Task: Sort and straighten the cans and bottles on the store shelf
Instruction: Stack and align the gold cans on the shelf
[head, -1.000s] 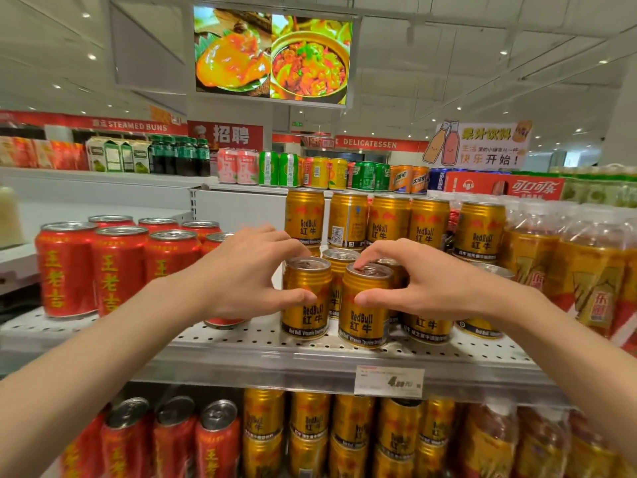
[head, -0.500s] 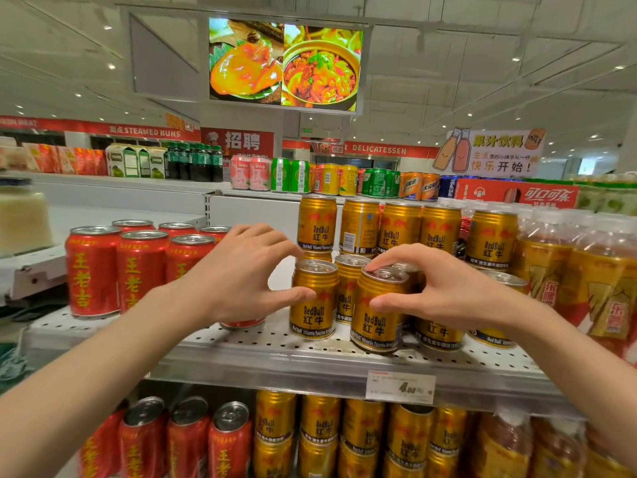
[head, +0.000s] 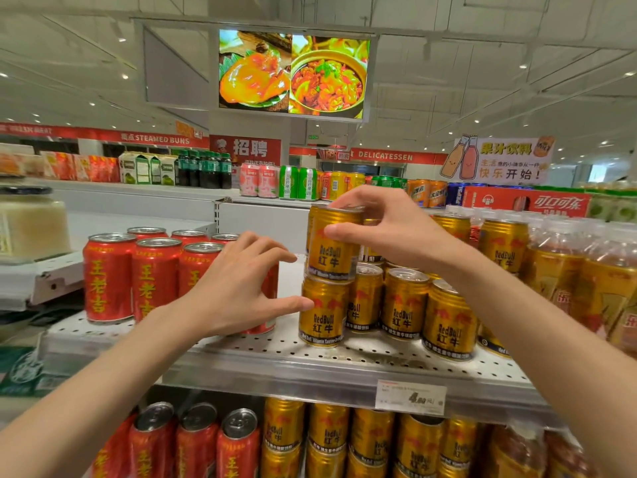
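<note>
On the perforated white shelf (head: 262, 350) stand gold Red Bull cans. My right hand (head: 386, 225) grips the top rim and side of an upper gold can (head: 329, 251) that sits stacked on a lower front gold can (head: 322, 313). My left hand (head: 241, 288) is spread beside the lower can, its thumb tip touching the can's left side and its fingers apart. More gold cans (head: 403, 307) stand to the right. Red herbal-tea cans (head: 108, 276) stand in rows on the left, partly hidden behind my left hand.
Yellow tea bottles (head: 586, 270) crowd the right end of the shelf. A lower shelf holds red cans (head: 196, 446) and gold cans (head: 327, 439). A price tag (head: 410, 396) hangs on the shelf edge. A pale jar (head: 31, 222) sits on the neighbouring shelf at left.
My right hand has left the front lower can and risen to grip a can on the upper layer. My left hand has loosened from its can to a thumb touch.
</note>
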The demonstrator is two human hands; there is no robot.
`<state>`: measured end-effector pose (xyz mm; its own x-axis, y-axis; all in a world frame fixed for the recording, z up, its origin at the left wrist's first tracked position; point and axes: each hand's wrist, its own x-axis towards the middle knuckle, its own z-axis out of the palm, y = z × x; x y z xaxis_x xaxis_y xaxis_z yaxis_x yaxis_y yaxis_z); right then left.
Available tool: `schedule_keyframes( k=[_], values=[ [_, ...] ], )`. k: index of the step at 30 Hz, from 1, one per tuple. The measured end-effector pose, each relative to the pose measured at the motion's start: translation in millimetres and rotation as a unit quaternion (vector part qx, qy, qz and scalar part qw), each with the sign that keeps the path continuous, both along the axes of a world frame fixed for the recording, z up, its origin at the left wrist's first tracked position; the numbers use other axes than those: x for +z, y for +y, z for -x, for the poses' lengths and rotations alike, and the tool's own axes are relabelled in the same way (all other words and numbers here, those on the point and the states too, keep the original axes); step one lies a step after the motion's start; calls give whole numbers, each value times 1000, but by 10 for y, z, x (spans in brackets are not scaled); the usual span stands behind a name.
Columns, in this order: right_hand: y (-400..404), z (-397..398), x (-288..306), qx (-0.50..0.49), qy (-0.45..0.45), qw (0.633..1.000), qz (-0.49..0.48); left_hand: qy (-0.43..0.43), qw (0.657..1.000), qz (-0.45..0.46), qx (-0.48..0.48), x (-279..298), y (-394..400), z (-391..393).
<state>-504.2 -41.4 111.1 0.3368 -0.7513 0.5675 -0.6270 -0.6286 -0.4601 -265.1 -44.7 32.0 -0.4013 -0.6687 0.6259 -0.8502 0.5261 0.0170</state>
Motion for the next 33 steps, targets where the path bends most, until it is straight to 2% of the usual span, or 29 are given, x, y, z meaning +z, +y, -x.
schedule_keyframes(
  k=[9, 13, 18, 19, 22, 24, 26, 29, 33],
  values=[
    [-69, -69, -77, 15, -2, 1000, -23, -1, 1000, 10, -2, -48, -38, -1],
    [-41, -44, -99, 16, 21, 999, -26, 34, 999, 16, -28, -55, -13, -23],
    [40, 210, -71, -9, -18, 1000, -5, 91, 990, 100, -48, -187, 154, -6],
    [30, 279, -97, -34, 8, 999, 7, 104, 986, 118, -51, -218, 199, 23],
    [-37, 410, -262, -107, 163, 981, 20, 114, 983, 130, -64, -314, 311, 154],
    [-57, 409, -372, -119, 236, 964, 8, 126, 984, 104, -71, -386, 343, 249],
    [-77, 382, -438, -117, 270, 956, -3, 161, 984, 47, -65, -437, 369, 345],
    [-127, 342, -467, -122, 281, 952, -7, 190, 980, -40, -39, -509, 349, 457],
    [-173, 295, -439, -127, 253, 959, -12, 226, 970, -80, -38, -508, 278, 584]
  ],
)
